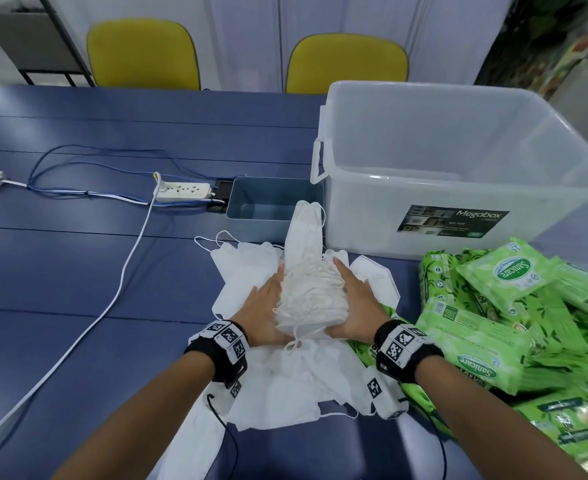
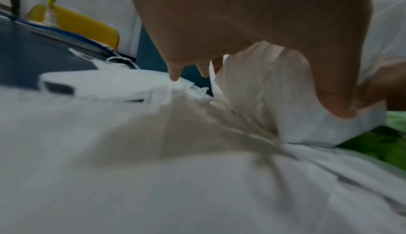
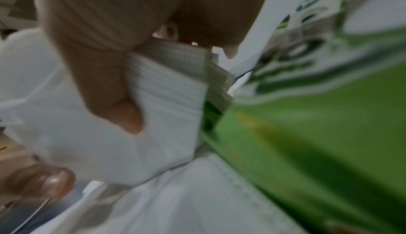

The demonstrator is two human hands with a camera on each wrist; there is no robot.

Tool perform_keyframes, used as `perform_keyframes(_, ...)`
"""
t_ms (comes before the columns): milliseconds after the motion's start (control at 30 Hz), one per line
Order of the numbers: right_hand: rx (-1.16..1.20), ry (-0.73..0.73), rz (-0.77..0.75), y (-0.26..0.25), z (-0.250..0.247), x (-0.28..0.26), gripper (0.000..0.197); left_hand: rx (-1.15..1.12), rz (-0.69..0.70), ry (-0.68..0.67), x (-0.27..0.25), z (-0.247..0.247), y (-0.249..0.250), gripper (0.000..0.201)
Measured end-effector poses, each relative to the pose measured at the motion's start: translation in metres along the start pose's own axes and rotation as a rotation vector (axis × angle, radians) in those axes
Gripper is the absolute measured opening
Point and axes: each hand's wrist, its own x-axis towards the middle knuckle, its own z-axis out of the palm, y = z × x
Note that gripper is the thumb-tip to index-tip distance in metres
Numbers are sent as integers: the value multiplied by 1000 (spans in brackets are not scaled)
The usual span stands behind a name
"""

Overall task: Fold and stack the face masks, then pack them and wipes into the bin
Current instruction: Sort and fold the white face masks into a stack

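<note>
A stack of folded white face masks (image 1: 311, 299) lies on loose unfolded masks (image 1: 285, 386) in front of me. My left hand (image 1: 265, 306) presses flat against its left side and my right hand (image 1: 355, 306) against its right side, fingers straight. The left thumb (image 2: 329, 90) rests on the stack's near end (image 2: 318, 130). The right thumb (image 3: 110, 90) lies on the stack (image 3: 167, 98) too. One folded mask (image 1: 304, 230) stands leaning behind the stack. Green wipes packs (image 1: 507, 275) are heaped to the right. The clear bin (image 1: 424, 161) stands behind them, nothing visible inside.
A small blue-grey tray (image 1: 251, 216) sits left of the bin. A power strip (image 1: 181, 190) with white and blue cables crosses the blue table (image 1: 78, 271) on the left. A wipes pack (image 3: 307, 133) lies close to my right hand. Two yellow chairs (image 1: 143, 53) stand at the far edge.
</note>
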Motion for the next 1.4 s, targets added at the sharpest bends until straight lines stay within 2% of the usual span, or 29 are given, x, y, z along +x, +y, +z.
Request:
perform_keyframes(67, 58, 98, -52, -2, 1, 3, 100, -49, -13, 55, 9, -4, 15, 127)
perform_keyframes(133, 117, 166, -88, -5, -4, 4, 91, -226, -14, 88, 12, -17, 33, 104)
perform_keyframes(167, 125, 177, -105, -5, -7, 5, 91, -285, 15, 124, 11, -22, 37, 102)
perform_keyframes(200, 126, 179, -113, -5, -11, 5, 90, -302, 56, 147, 8, -26, 39, 111)
perform_keyframes(267, 124, 140, -95, 3, -13, 4, 93, -213, 159, 175, -2, -30, 39, 128)
perform_keyframes(300, 123, 106, -69, 7, -13, 3, 97, -146, 242, 183, -6, -31, 39, 130)
perform_keyframes(367, 125, 46, -12, 13, -11, 3, 109, -18, 345, 137, -6, -22, 31, 125)
perform_keyframes(433, 82, 24, 18, 15, -10, 5, 120, 80, 375, 125, -3, -11, 20, 120)
perform_keyframes(567, -29, -11, 43, 11, -13, 6, 129, 52, 289, 160, -7, 4, 4, 119)
perform_keyframes(767, -25, 10, 35, 11, -12, 5, 125, -147, 106, 174, -20, 22, -12, 118)
perform_keyframes(933, -8, 36, 33, 12, -10, 7, 120, -181, 89, 150, -21, 24, -16, 108)
perform_keyframes(1000, 29, 41, 39, 14, -8, 8, 119, -170, 52, 144, -16, 18, -17, 113)
perform_keyframes(1133, 129, 44, 33, 18, -6, 10, 107, -96, 2, 158, 4, 1, -18, 139)
perform_keyframes(1233, 213, 54, -8, 15, -7, 8, 98, 36, 62, 21, 12, -13, -3, 148)
perform_keyframes(1300, 258, 57, -21, 13, -5, 6, 95, 16, 81, -62, 12, -15, 4, 147)
perform_keyframes(1400, 191, 53, -9, 15, -4, 4, 115, 4, 30, -80, 14, -5, -2, 148)
